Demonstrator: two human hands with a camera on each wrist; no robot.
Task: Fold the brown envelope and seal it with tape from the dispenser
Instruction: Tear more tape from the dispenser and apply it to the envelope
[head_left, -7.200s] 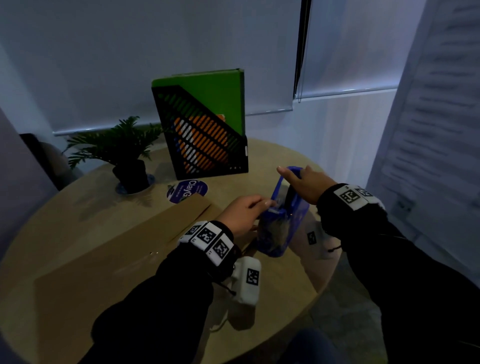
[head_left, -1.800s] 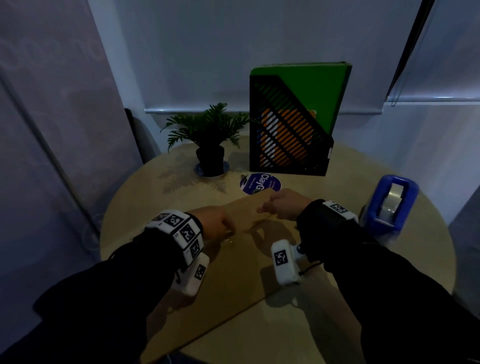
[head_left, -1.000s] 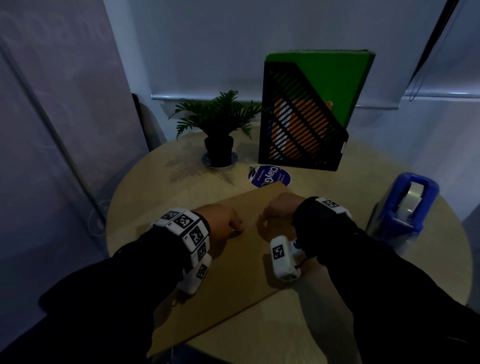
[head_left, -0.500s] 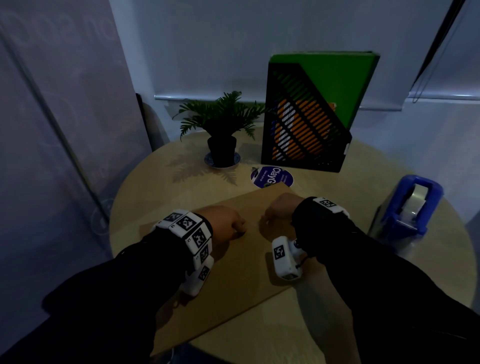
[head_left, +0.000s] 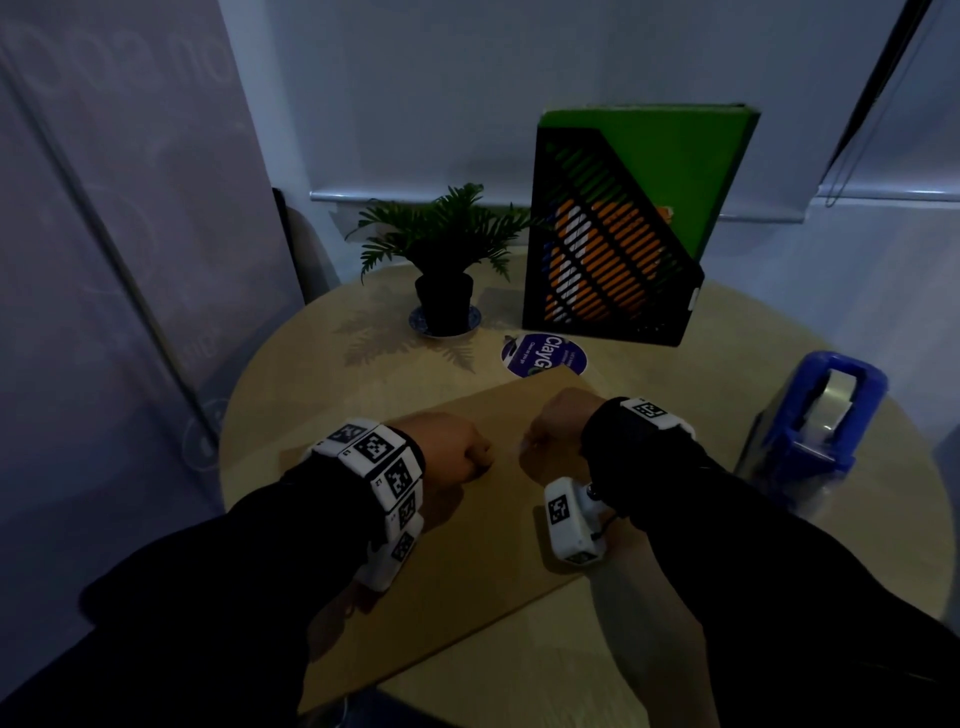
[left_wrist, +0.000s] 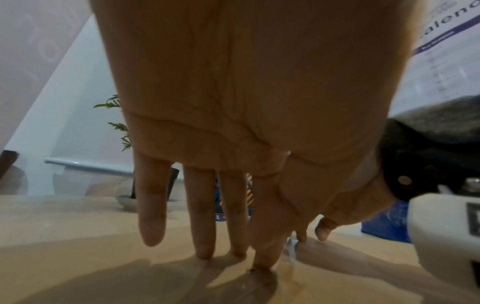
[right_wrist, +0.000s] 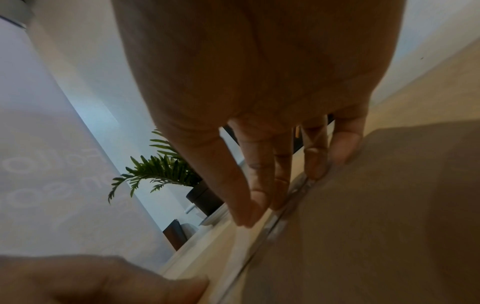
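The brown envelope (head_left: 467, 545) lies flat on the round table, reaching toward its near edge. Both hands are on its far part, close together. My left hand (head_left: 457, 447) points its straight fingers (left_wrist: 205, 246) down, and their tips press on the paper. A clear strip of tape (left_wrist: 291, 248) lies on the envelope between the two hands. My right hand (head_left: 556, 421) presses its fingertips (right_wrist: 259, 205) down along the same tape (right_wrist: 280, 218). The blue tape dispenser (head_left: 815, 431) stands at the table's right, apart from both hands.
A potted plant (head_left: 444, 260) and a black mesh file holder (head_left: 613, 239) with a green folder stand at the back of the table (head_left: 311, 374). A round purple sticker (head_left: 543, 356) lies by the envelope's far corner. Walls close in on the left and behind.
About seven seconds ago both hands were at the dispenser. Now they press on the envelope. Over the last second they have hardly moved.
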